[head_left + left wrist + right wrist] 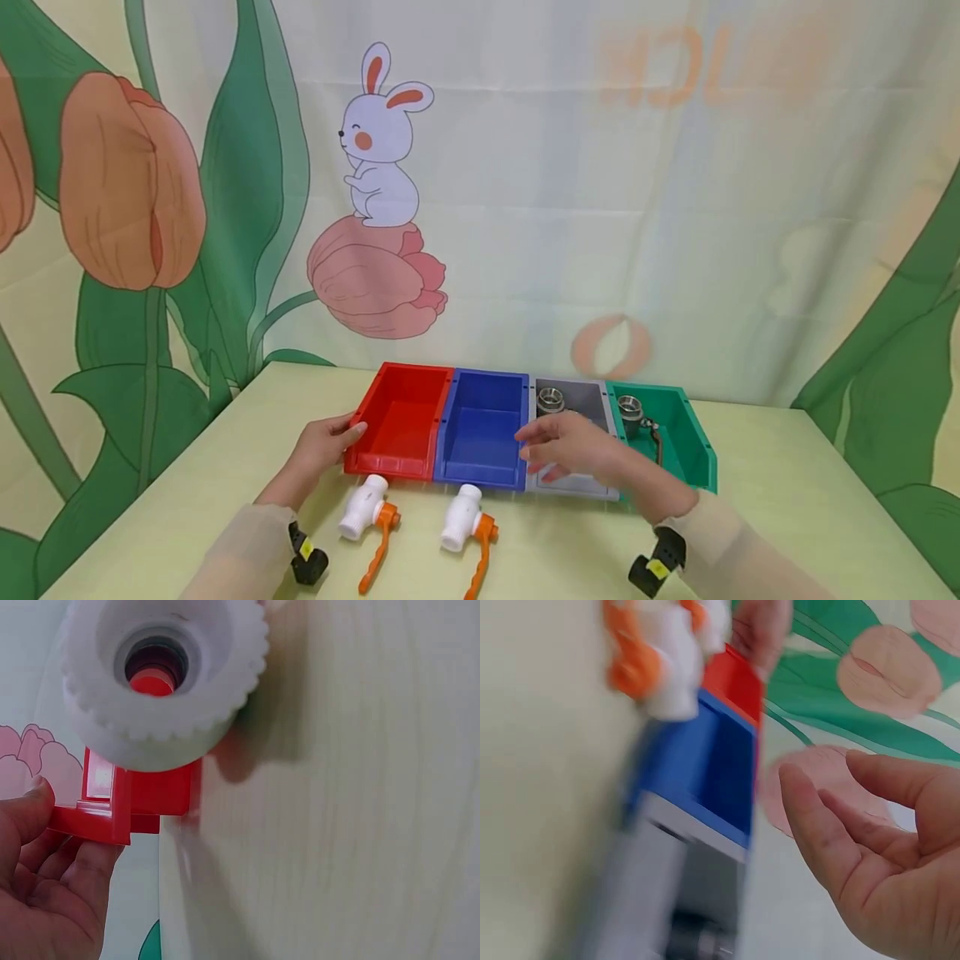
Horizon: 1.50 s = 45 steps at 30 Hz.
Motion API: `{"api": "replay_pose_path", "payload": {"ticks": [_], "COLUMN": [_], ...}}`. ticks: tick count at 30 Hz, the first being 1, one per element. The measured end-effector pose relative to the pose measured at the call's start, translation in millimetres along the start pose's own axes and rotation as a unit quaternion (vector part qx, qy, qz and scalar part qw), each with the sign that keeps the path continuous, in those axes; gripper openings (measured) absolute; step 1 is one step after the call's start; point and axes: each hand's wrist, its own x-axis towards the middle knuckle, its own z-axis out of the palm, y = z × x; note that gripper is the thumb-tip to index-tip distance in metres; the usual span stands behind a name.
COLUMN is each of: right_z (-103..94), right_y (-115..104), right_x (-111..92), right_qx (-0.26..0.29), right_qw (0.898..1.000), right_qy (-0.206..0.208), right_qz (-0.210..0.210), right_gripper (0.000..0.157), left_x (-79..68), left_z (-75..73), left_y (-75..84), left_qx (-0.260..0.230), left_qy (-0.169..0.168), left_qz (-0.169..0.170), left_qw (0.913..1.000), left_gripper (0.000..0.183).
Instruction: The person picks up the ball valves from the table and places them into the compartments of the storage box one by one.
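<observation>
Red plastic makes the bin [397, 425] at the left end of a row on the table [780, 500]. Its long side runs away from the person, and its low front lip faces the person. The left hand [322, 450] grips its left edge, thumb on one side and fingers on the other. Next come a blue bin [483, 433], a grey bin [577, 485] and a green bin [690, 442], all pointing the same way. The right hand [573, 446] hangs over the grey bin, fingers loosely bent, with a gap to the thumb. Two white valves [461, 518] lie in front of the red and blue bins. Their orange handles [378, 550] point toward the person. Orange letters [693, 67] on the cloth wall [510, 208] are too faint to read.
</observation>
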Motion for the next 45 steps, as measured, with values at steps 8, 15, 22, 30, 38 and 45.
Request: {"api": "replay_pose_path", "payload": {"ticks": [8,15,22,30,38,45], "right_z": [45.2,71.3,82.5,91.3,96.5,101.3], "right_y": [43,51,50,51,52,42], "right_x": [5,6,8,17,23,19], "right_qx": [0.06,0.061,0.047,0.015,-0.02,-0.039], "right_qw": [0.997,0.997,0.997,0.999,0.999,0.999], "right_qy": [-0.007,-0.004,0.001,0.015,0.018,0.032], "right_qz": [0.044,0.048,0.054,0.05,0.03,0.017], "right_gripper": [0.045,0.041,0.038,0.036,0.034,0.015], "left_x": [-0.1,-0.6,-0.2,-1.5,-2.5,-3.6], "left_z": [0.9,0.1,1.2,1.4,1.1,2.0], "left_y": [0.5,-1.6,-0.7,2.3,0.6,0.7], "left_qx": [-0.001,-0.009,-0.009,-0.011,-0.011,-0.018], "left_qy": [-0.003,-0.004,-0.003,-0.001,-0.001,0.0], "left_qz": [-0.005,-0.001,-0.005,-0.012,-0.009,-0.002], "left_qw": [1.0,1.0,0.9999,0.9999,0.9999,0.9998], "left_gripper": [0.054,0.054,0.054,0.055,0.054,0.054]}}
